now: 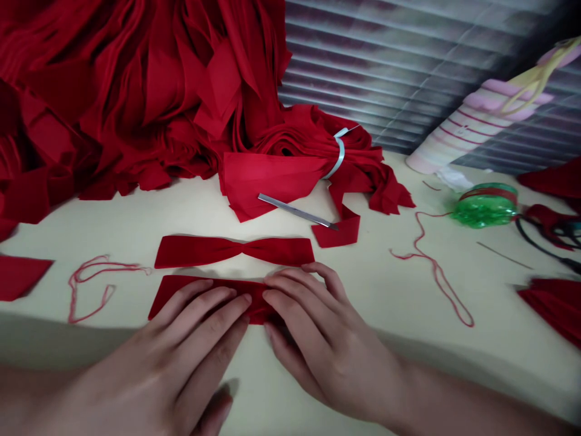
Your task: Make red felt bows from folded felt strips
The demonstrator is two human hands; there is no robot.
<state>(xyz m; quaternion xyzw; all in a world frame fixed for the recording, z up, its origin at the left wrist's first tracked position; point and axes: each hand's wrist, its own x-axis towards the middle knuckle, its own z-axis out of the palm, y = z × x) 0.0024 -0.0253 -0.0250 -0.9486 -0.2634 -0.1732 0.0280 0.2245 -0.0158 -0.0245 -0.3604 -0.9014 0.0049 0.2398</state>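
Observation:
A folded strip of red fabric [172, 293] lies on the cream table [363, 284] right in front of me. My left hand [181, 357] rests flat on its left part, fingers stretched out and pressing down. My right hand [318, 333] lies on its right end, fingers extended and touching the cloth, covering that end. Just beyond the strip sits a red fabric bow shape [233, 251], pinched in at its middle, with neither hand on it.
A large heap of red fabric [113, 91] fills the back left. A bundle tied with a white band [336, 157] lies behind, with a metal strip [295, 211] on a red piece. Red threads [436, 272], a green plastic container [485, 206] and a thread cone [467, 130] are at the right.

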